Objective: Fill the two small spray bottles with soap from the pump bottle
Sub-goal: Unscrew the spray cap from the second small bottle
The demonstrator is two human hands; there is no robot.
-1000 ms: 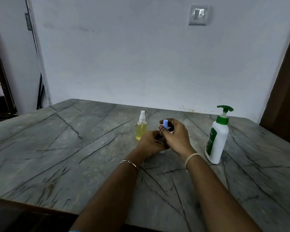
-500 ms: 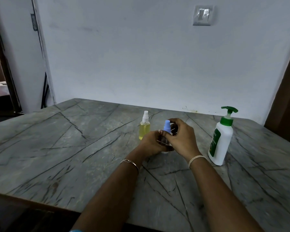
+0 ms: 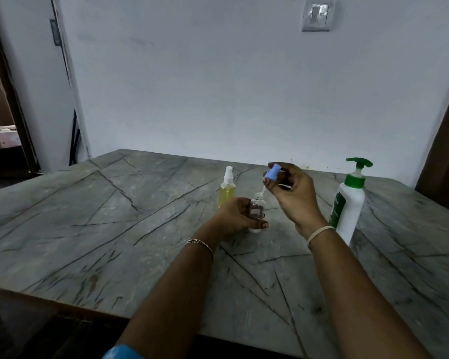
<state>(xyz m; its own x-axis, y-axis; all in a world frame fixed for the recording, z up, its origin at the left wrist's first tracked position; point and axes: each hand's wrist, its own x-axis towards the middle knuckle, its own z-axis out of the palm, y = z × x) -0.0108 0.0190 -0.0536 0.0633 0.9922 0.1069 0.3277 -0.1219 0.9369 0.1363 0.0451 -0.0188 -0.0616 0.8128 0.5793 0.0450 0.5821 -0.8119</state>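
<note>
My left hand [image 3: 237, 216] is wrapped around a small clear spray bottle [image 3: 257, 207] standing on the grey stone table [image 3: 114, 224]. Its neck is uncovered. My right hand [image 3: 293, 195] holds the blue spray cap [image 3: 273, 172] lifted above that neck, its thin dip tube still reaching into the opening. A second small spray bottle [image 3: 227, 189] with a white cap and yellow liquid stands upright just left of my hands. The white pump bottle [image 3: 349, 206] with a green pump head stands to the right of my right wrist.
The table meets a pale wall at the back, with a light switch [image 3: 316, 14] high up. A dark doorway [image 3: 3, 112] opens on the left and a brown door edge [image 3: 446, 151] stands on the right. The table's front edge runs near my elbows.
My right hand has lifted the blue cap off the clear bottle, rising up and to the right. My left hand keeps its hold on the bottle's body.
</note>
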